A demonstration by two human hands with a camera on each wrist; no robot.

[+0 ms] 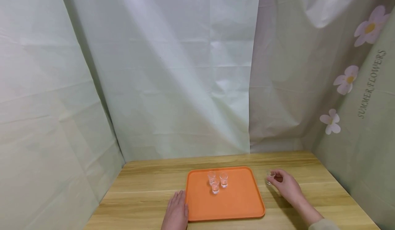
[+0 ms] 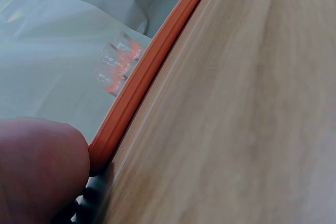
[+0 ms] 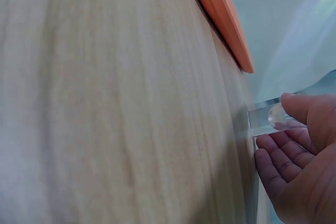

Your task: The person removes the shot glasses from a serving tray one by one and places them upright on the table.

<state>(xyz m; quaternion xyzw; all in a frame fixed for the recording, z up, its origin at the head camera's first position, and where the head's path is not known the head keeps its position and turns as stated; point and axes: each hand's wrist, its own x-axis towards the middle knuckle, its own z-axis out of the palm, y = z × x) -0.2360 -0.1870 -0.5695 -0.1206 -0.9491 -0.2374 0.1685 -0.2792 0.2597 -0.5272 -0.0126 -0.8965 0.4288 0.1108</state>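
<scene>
To the right of the orange tray [image 1: 231, 206], my right hand [image 1: 287, 187] pinches a small clear shot glass [image 1: 269, 178] between thumb and fingers. The right wrist view shows this shot glass [image 3: 262, 120] upright, its thick base right at the tabletop. My left hand [image 1: 177, 211] lies flat with fingers straight along the tray's left edge, the thumb [image 2: 44, 166] touching the tray's rim [image 2: 142, 85] in the left wrist view. Grouped close together on the tray's upper middle stand three more clear shot glasses [image 1: 215, 188], upright.
A wooden table [image 1: 139, 189] carries the tray. Pale green cloth [image 1: 185, 86] hangs behind it and on both sides, with printed flowers [image 1: 345, 80] and lettering on the right-hand part.
</scene>
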